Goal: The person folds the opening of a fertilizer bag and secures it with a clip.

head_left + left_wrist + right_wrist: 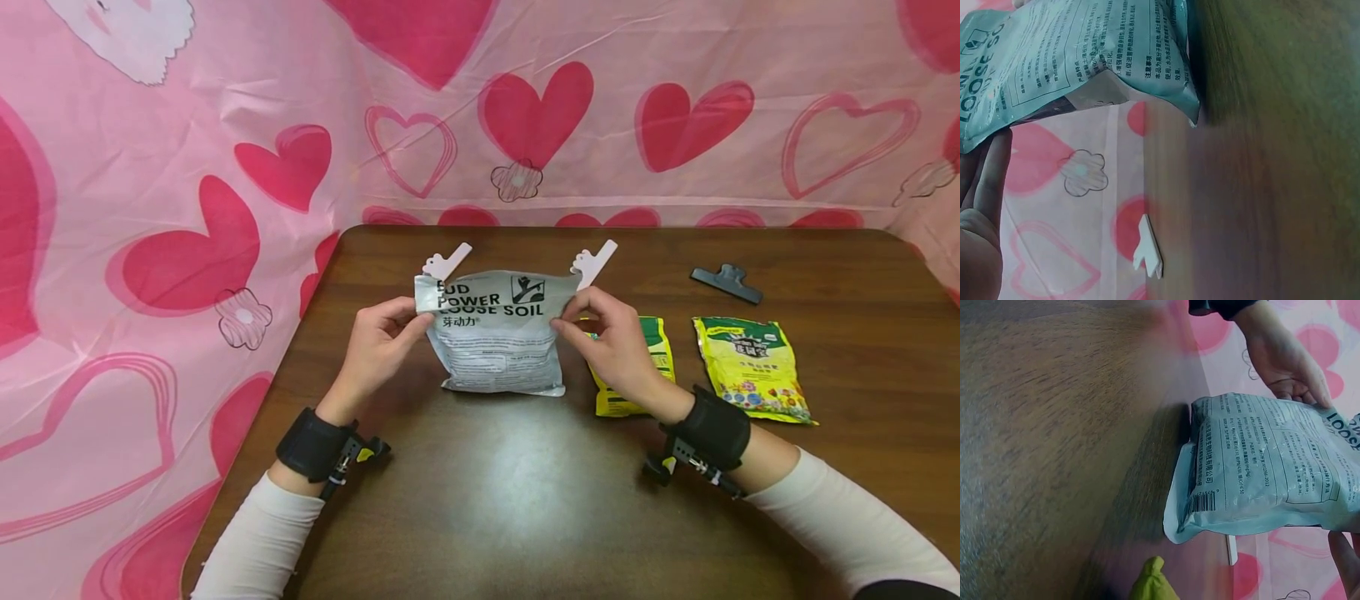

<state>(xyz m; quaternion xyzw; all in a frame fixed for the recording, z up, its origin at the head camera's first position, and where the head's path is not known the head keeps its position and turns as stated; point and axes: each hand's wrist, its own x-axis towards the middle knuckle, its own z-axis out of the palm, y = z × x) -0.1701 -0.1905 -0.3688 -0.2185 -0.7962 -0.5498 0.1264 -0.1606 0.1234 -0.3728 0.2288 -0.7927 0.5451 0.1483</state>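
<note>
- A silver soil bag (495, 342) printed "LOOSE SOIL" stands upright near the middle of the dark wooden table (525, 500), its bottom edge resting on the wood and its top folded over.
- The left hand (378, 346) pinches the bag's upper left corner — thumb in front, fingers curled behind.
- The right hand (611, 337) pinches the bag's upper right corner in the same way, fingertips closed on the folded edge.
- In the right wrist view the bag (1266, 469) shows its printed back and a barcode, with the left hand (1285, 359) gripping its far corner.
- In the left wrist view the bag (1079, 56) hangs above the table edge, and that hand's fingers (988, 181) lie just beneath it.
- Two white clips lie just behind the bag: one (447, 262) behind its left corner, the other (594, 258) behind its right corner.
- Right of the bag, partly hidden under the right hand, lies a yellow-green packet (645, 367); a second yellow packet (752, 367) lies further right.
- A black clip (726, 283) lies behind the second packet, well right of the bag.
- Pink cloth with red hearts (225, 167) hangs behind the bag and around the table.
</note>
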